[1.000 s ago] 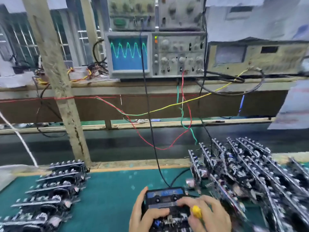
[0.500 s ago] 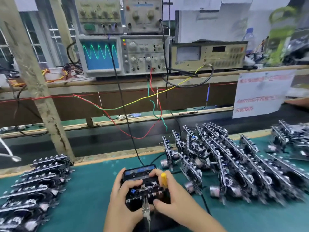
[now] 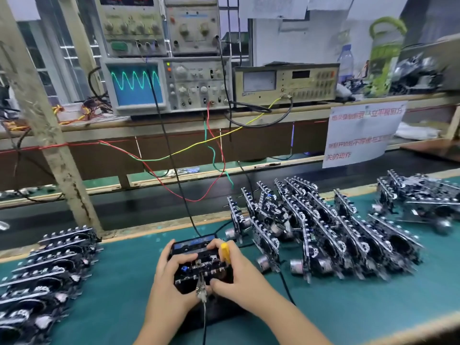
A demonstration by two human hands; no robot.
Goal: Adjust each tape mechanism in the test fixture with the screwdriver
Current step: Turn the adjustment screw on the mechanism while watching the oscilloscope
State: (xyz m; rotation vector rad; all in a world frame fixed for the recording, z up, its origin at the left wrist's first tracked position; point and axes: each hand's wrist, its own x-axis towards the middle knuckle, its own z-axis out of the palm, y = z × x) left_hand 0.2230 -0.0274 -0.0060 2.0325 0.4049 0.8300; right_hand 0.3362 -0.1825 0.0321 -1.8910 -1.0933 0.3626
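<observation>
Both hands grasp the black tape mechanism [image 3: 202, 266] in its fixture on the green bench mat [image 3: 348, 302]: the left hand [image 3: 169, 277] curls round its left edge, while the right hand [image 3: 239, 272] clasps its right side and holds the yellow-handled screwdriver [image 3: 225, 252].
</observation>
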